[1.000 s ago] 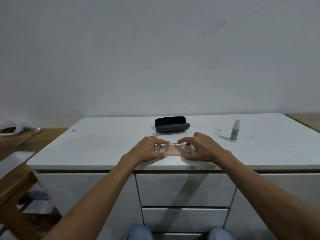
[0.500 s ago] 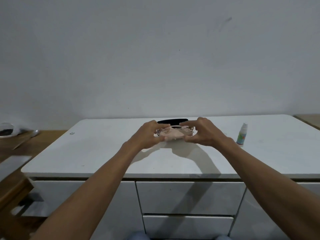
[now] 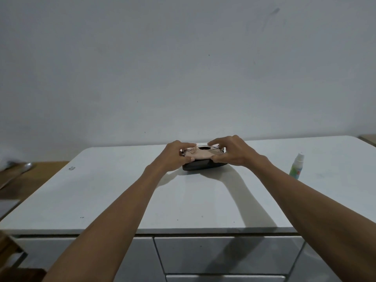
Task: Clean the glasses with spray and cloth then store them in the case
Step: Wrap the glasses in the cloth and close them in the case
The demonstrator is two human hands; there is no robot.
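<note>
The folded clear-framed glasses (image 3: 213, 147), bundled with a pink cloth (image 3: 201, 154), sit in the mouth of the open black case (image 3: 196, 166) at the back middle of the white cabinet top (image 3: 122, 190). My left hand (image 3: 176, 154) pinches the bundle's left end and my right hand (image 3: 232, 152) pinches its right end. Both hands hover over the case and hide its ends. A small spray bottle (image 3: 296, 166) with a white top and green label stands to the right, apart from my hands.
The cabinet has drawers (image 3: 223, 255) below its front edge. A wooden surface (image 3: 24, 178) with a spoon-like utensil (image 3: 25, 166) lies to the left. A plain wall rises right behind the cabinet.
Both hands lifted the glasses and cloth off the near part of the cabinet top and carried them away from me onto the black case. The camera tilted upward.
</note>
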